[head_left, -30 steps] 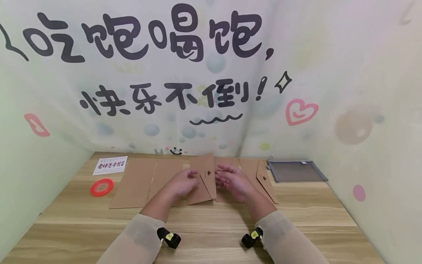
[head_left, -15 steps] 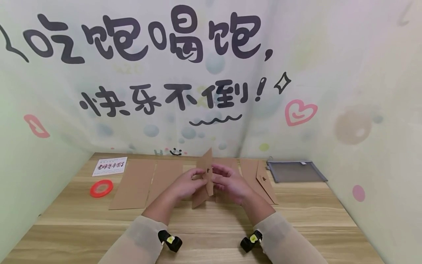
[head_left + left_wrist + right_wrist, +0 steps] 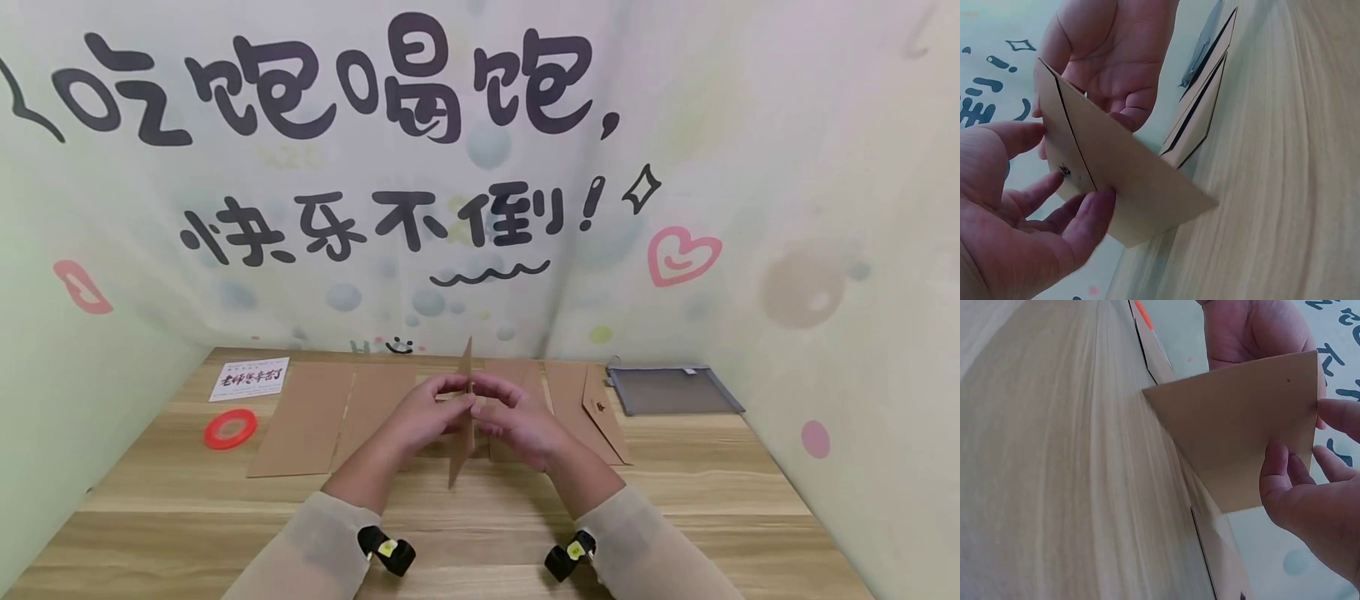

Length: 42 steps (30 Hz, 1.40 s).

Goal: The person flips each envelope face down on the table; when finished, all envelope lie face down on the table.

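Note:
A brown kraft-paper envelope (image 3: 461, 458) stands nearly edge-on between my two hands in the head view. My left hand (image 3: 423, 414) grips it from the left, and my right hand (image 3: 521, 421) holds it from the right. In the left wrist view, the thumb of that hand lies on the envelope's (image 3: 1141, 187) flap side, close to a small dark print. The right wrist view shows the plain back of the envelope (image 3: 1229, 419), where the right thumb presses while other fingers sit at its edge.
Two brown envelopes (image 3: 303, 425) lie left of my hands, two more (image 3: 566, 392) to the right. A white printed card (image 3: 249, 379) and a red ring-shaped roll (image 3: 231, 429) rest at the left. A grey zip pouch (image 3: 675, 390) is at the back right, before a printed curtain.
The envelope has been turned from showing its printed flap to nearly edge-on. Both hands have closed in on it, the left moving slightly right and the right slightly left.

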Each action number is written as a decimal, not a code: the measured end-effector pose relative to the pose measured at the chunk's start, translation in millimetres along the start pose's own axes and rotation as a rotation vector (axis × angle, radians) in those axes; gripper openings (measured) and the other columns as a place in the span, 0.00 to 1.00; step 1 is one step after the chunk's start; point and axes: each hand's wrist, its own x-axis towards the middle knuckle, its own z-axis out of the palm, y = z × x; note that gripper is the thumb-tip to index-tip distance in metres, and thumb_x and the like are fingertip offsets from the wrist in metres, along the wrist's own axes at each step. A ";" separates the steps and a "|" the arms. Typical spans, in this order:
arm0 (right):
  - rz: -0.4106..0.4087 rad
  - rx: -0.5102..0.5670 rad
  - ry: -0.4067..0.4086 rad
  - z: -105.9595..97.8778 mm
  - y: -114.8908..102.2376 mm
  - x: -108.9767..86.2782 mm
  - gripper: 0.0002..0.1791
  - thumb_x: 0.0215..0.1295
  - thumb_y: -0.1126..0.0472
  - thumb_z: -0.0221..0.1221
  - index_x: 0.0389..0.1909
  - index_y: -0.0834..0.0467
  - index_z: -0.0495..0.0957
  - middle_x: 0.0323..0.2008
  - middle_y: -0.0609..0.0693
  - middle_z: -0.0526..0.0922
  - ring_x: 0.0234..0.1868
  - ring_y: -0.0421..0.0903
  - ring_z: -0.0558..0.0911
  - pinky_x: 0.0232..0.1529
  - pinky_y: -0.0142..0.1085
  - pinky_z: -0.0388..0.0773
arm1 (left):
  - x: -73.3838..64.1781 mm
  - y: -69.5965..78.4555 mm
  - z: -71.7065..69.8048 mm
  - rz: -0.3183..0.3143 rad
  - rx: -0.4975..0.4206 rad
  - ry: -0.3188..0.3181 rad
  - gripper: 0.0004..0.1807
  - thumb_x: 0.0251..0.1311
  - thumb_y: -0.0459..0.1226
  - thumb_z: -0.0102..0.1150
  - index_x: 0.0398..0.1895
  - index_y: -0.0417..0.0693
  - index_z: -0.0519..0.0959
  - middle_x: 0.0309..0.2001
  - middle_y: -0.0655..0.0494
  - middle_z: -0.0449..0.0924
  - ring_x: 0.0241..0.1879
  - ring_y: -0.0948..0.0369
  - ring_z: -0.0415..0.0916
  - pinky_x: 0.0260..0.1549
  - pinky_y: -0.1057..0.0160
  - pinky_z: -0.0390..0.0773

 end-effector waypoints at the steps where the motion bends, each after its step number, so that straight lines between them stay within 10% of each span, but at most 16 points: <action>1: -0.001 -0.008 0.001 0.6 -0.2 -0.2 0.36 0.76 0.61 0.61 0.81 0.55 0.64 0.80 0.56 0.64 0.63 0.43 0.77 0.61 0.35 0.78 | 0.5 0.0 0.0 0.002 -0.018 0.003 0.26 0.75 0.44 0.64 0.72 0.49 0.76 0.72 0.49 0.77 0.65 0.51 0.82 0.60 0.50 0.87; 13: 0.041 -0.078 -0.034 1.3 8.0 2.6 0.32 0.78 0.61 0.59 0.80 0.54 0.67 0.81 0.56 0.67 0.73 0.51 0.75 0.69 0.48 0.80 | 3.3 2.9 -7.5 0.017 -0.106 0.071 0.27 0.71 0.38 0.59 0.73 0.48 0.75 0.73 0.48 0.76 0.66 0.49 0.80 0.61 0.49 0.86; 27: 0.114 0.030 0.018 -12.5 14.6 8.3 0.35 0.79 0.60 0.56 0.83 0.61 0.59 0.80 0.65 0.64 0.82 0.60 0.67 0.79 0.52 0.71 | 9.1 -2.8 -37.5 -0.018 0.077 0.133 0.36 0.64 0.29 0.60 0.78 0.46 0.70 0.78 0.48 0.71 0.60 0.51 0.83 0.62 0.50 0.85; 42: 0.134 0.026 0.036 -16.1 16.9 10.8 0.35 0.81 0.59 0.56 0.83 0.60 0.59 0.82 0.65 0.63 0.82 0.61 0.67 0.79 0.52 0.71 | 8.6 -17.0 -44.2 -0.061 0.376 0.118 0.31 0.70 0.36 0.58 0.76 0.41 0.70 0.75 0.38 0.74 0.75 0.39 0.70 0.76 0.38 0.70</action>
